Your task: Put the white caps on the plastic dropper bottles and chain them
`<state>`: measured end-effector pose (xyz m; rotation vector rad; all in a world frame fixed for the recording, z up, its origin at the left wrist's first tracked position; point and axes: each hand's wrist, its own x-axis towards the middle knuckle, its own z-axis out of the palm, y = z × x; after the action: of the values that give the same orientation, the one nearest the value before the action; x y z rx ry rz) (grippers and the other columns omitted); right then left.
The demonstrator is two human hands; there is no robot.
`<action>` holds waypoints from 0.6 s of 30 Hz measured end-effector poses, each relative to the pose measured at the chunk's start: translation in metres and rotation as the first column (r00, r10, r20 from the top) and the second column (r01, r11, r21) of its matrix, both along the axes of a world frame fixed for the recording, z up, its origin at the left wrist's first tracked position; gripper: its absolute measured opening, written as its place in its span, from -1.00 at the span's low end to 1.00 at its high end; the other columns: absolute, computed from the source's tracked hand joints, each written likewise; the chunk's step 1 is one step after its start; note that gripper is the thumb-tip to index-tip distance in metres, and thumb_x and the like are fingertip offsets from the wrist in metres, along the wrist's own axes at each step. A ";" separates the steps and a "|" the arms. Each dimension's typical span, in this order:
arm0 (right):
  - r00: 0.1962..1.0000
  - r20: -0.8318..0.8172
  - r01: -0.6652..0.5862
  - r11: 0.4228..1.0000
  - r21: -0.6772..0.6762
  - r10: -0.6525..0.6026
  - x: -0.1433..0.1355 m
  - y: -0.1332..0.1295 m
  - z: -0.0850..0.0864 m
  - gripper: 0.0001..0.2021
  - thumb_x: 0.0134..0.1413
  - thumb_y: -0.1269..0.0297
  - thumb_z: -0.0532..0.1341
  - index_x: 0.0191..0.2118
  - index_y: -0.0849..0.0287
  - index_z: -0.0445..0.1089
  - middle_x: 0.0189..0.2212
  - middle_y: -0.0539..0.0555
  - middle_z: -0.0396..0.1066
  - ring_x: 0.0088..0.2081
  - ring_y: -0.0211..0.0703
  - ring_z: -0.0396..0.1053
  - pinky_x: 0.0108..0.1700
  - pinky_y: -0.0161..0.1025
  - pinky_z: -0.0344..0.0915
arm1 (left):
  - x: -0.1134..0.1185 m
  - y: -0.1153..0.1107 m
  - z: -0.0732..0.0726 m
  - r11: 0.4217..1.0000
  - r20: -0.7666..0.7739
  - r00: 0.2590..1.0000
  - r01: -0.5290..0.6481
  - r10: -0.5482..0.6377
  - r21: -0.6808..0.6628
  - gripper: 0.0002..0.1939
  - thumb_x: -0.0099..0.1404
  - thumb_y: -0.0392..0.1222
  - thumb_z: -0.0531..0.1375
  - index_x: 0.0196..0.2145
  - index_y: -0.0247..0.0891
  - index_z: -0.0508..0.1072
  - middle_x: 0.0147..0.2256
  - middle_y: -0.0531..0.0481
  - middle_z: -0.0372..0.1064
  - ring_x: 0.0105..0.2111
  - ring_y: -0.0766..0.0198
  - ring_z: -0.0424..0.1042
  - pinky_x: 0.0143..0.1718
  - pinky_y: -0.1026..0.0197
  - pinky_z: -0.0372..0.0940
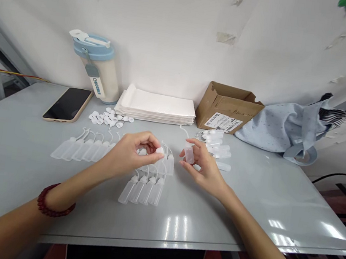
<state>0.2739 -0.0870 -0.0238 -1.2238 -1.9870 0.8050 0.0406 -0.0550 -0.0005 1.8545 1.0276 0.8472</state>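
Observation:
My left hand (138, 150) pinches a small white cap (160, 150) between thumb and fingertips. A little to its right, my right hand (202, 165) grips a translucent squeeze bottle (190, 154) upright, its thin bent spout rising from the top. Cap and bottle are apart. Below my left hand, several bottles with bent spouts (141, 191) lie side by side; another row of bottles (84, 149) lies to the left, and part of a middle group (168, 165) is hidden behind my left hand. Beyond my right hand lies a pile of bottles (218, 144).
Loose white caps (107, 117) are heaped near a phone (68, 105) and a tumbler (101, 69). A stack of white padded envelopes (158, 106), an open cardboard box (226, 111) and a light blue cloth bag (278, 126) line the wall. The grey table's (99, 230) front edge is near me.

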 end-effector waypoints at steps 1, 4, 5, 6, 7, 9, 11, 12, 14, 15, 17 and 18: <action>1.000 -0.004 -0.008 1.000 0.006 0.008 -0.002 -0.001 -0.001 -0.55 0.18 0.36 0.10 0.14 0.06 -0.04 -0.29 0.05 0.37 -0.37 -0.23 0.35 -0.42 -0.30 0.29 | 0.002 -0.002 -0.001 1.000 -0.001 1.000 0.017 -0.017 -0.004 -0.83 0.15 -0.11 0.25 -0.39 -0.26 0.40 -0.41 0.04 0.38 -0.40 0.32 0.36 -0.33 0.28 0.31; 1.000 0.008 -0.030 0.998 0.046 0.030 -0.009 -0.005 -0.002 -0.65 0.22 0.36 0.05 0.10 0.09 0.04 -0.27 0.07 0.38 -0.36 -0.24 0.37 -0.35 -0.26 0.33 | 0.008 -0.008 -0.003 0.998 -0.013 0.998 0.058 -0.058 -0.005 -0.85 0.17 -0.12 0.24 -0.37 -0.26 0.41 -0.42 0.05 0.38 -0.40 0.33 0.35 -0.33 0.27 0.30; 0.999 0.024 -0.038 0.996 0.075 0.037 -0.010 -0.006 -0.003 -0.66 0.22 0.37 0.05 0.09 0.09 0.05 -0.27 0.08 0.39 -0.33 -0.22 0.38 -0.32 -0.24 0.35 | 0.009 -0.009 -0.003 0.998 -0.016 0.998 0.064 -0.064 -0.005 -0.85 0.17 -0.13 0.24 -0.37 -0.26 0.42 -0.42 0.05 0.38 -0.40 0.33 0.35 -0.33 0.27 0.30; 0.998 0.048 -0.049 0.993 0.111 0.043 -0.012 -0.006 -0.003 -0.67 0.22 0.38 0.05 0.09 0.09 0.06 -0.25 0.09 0.39 -0.32 -0.21 0.39 -0.29 -0.22 0.36 | 0.010 -0.009 -0.003 0.998 -0.014 0.998 0.065 -0.066 -0.007 -0.86 0.18 -0.13 0.23 -0.36 -0.26 0.42 -0.42 0.05 0.39 -0.41 0.33 0.35 -0.33 0.27 0.30; 0.996 0.076 -0.059 0.987 0.150 0.048 -0.013 -0.007 -0.004 -0.66 0.22 0.40 0.04 0.09 0.09 0.06 -0.23 0.10 0.39 -0.30 -0.19 0.40 -0.27 -0.20 0.36 | 0.011 -0.010 -0.004 0.998 -0.009 0.998 0.066 -0.066 -0.009 -0.86 0.18 -0.14 0.23 -0.36 -0.25 0.43 -0.42 0.05 0.39 -0.41 0.33 0.35 -0.33 0.27 0.30; 0.990 0.129 -0.077 0.972 0.221 0.049 -0.015 -0.009 -0.006 -0.64 0.21 0.42 0.04 0.10 0.07 0.06 -0.16 0.13 0.39 -0.27 -0.16 0.42 -0.25 -0.17 0.38 | 0.012 -0.011 -0.004 0.998 0.007 0.998 0.063 -0.063 -0.013 -0.86 0.18 -0.13 0.23 -0.35 -0.25 0.44 -0.41 0.04 0.40 -0.41 0.33 0.36 -0.33 0.26 0.31; 0.984 0.171 -0.095 0.956 0.277 0.048 -0.017 -0.010 -0.008 -0.63 0.20 0.44 0.04 0.10 0.06 0.07 -0.12 0.15 0.39 -0.24 -0.13 0.43 -0.25 -0.16 0.39 | 0.012 -0.011 -0.004 0.998 0.028 0.998 0.061 -0.060 -0.015 -0.84 0.19 -0.11 0.23 -0.33 -0.25 0.45 -0.40 0.03 0.41 -0.40 0.32 0.36 -0.33 0.25 0.32; 0.981 0.188 -0.105 0.949 0.298 0.049 -0.018 -0.010 -0.009 -0.63 0.20 0.45 0.03 0.10 0.06 0.06 -0.12 0.15 0.39 -0.23 -0.12 0.43 -0.25 -0.16 0.39 | 0.012 -0.012 -0.004 0.998 0.037 0.998 0.060 -0.060 -0.016 -0.84 0.19 -0.10 0.23 -0.33 -0.25 0.45 -0.40 0.02 0.41 -0.40 0.31 0.37 -0.33 0.25 0.32; 0.974 0.221 -0.127 0.933 0.336 0.053 -0.018 -0.010 -0.010 -0.62 0.19 0.48 0.01 0.10 0.07 0.06 -0.14 0.15 0.41 -0.22 -0.12 0.44 -0.27 -0.17 0.40 | 0.012 -0.013 -0.003 0.998 0.040 0.997 0.062 -0.060 -0.030 -0.83 0.19 -0.10 0.23 -0.33 -0.25 0.46 -0.39 0.02 0.42 -0.39 0.30 0.38 -0.32 0.25 0.33; 0.970 0.240 -0.134 0.925 0.356 0.048 -0.018 -0.010 -0.011 -0.62 0.19 0.50 0.00 0.10 0.09 0.06 -0.16 0.16 0.42 -0.23 -0.12 0.45 -0.28 -0.17 0.40 | 0.012 -0.013 -0.002 0.997 0.037 0.997 0.064 -0.062 -0.040 -0.83 0.18 -0.10 0.23 -0.33 -0.25 0.47 -0.39 0.02 0.43 -0.39 0.30 0.38 -0.32 0.25 0.33; 0.960 0.279 -0.143 0.907 0.397 0.029 -0.018 -0.010 -0.012 -0.61 0.17 0.53 -0.01 0.09 0.12 0.06 -0.17 0.18 0.43 -0.23 -0.11 0.45 -0.29 -0.18 0.41 | 0.013 -0.014 -0.001 0.995 0.026 0.997 0.077 -0.076 -0.060 -0.84 0.18 -0.10 0.24 -0.34 -0.25 0.48 -0.40 0.02 0.44 -0.39 0.31 0.38 -0.32 0.26 0.34; 0.954 0.300 -0.146 0.899 0.413 0.017 -0.018 -0.010 -0.013 -0.61 0.16 0.55 -0.02 0.09 0.13 0.06 -0.18 0.19 0.44 -0.24 -0.10 0.45 -0.29 -0.18 0.41 | 0.013 -0.014 -0.001 0.994 0.019 0.996 0.087 -0.086 -0.067 -0.84 0.17 -0.11 0.24 -0.34 -0.25 0.48 -0.40 0.03 0.44 -0.40 0.31 0.38 -0.32 0.26 0.34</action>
<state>0.2560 -0.0973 -0.0369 -1.0381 -2.3070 0.1978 0.0533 -0.0691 -0.0016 1.8183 0.9476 0.7659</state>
